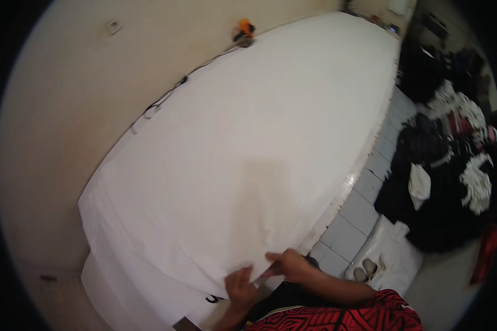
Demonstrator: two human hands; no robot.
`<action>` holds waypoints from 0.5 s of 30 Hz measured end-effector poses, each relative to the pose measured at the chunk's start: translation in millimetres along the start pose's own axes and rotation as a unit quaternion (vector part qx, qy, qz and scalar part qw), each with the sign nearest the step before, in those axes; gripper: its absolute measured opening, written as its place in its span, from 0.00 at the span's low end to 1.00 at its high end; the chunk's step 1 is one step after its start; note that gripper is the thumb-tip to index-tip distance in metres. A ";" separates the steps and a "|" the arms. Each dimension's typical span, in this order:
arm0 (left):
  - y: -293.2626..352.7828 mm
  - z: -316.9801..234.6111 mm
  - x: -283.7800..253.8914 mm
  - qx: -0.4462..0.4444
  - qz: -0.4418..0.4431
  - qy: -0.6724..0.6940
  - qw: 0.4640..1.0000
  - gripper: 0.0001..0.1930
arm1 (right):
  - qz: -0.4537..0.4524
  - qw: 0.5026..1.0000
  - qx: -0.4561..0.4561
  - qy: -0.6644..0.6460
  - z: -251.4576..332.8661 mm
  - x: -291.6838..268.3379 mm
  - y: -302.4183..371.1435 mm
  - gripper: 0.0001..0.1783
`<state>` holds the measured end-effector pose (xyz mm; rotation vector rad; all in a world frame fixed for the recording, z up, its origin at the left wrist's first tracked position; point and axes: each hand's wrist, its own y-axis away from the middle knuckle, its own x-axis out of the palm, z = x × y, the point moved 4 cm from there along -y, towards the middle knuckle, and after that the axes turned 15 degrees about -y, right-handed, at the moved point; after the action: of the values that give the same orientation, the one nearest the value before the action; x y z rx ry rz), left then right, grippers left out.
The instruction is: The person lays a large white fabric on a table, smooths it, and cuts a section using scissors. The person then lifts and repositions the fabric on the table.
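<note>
While both hands pinch the near edge of the white sheet [237, 165] spread over the long table [345, 185], the left hand [241, 288] and right hand [291, 263], fingers closed on the cloth, would do best to pull evenly so it lies flat. There is one sheet, one table, one orange tool [245, 28] by the wall, one clothes pile [447, 165] and two shoes [365, 270].

Home laundry/ironing rm; white-covered table [270, 127], clothes pile [447, 165], tiled floor [353, 215].
</note>
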<state>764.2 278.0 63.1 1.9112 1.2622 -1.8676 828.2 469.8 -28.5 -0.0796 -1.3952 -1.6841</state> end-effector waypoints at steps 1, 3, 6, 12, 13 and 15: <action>3.9 -5.7 -9.6 -0.052 -0.030 -0.010 0.998 0.21 | -0.008 0.999 -0.026 -0.041 31.5 -13.2 -7.0 0.22; 1.2 -3.8 -20.7 -0.069 -0.073 -0.038 0.994 0.19 | -0.038 0.909 -0.274 0.313 147.6 -50.9 -14.9 0.19; 11.9 -18.5 -39.8 0.024 -0.090 -0.133 0.987 0.19 | -0.147 0.912 -0.340 -0.174 323.1 -146.8 -26.2 0.14; 39.1 -64.1 -16.4 -0.054 0.022 -0.226 0.972 0.13 | -0.175 0.899 -0.402 0.003 420.5 -268.7 -14.3 0.17; 41.5 -67.5 -4.1 -0.076 0.048 -0.241 0.966 0.11 | -0.162 0.899 -0.406 0.014 414.0 -278.8 -17.3 0.17; 46.3 -71.0 20.6 -0.105 0.092 -0.265 0.954 0.09 | -0.165 0.919 -0.359 0.006 404.8 -298.6 -28.6 0.16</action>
<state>843.7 304.6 39.1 1.2506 1.0164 -1.8806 788.9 970.1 -74.1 -0.2555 -0.7366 -2.4087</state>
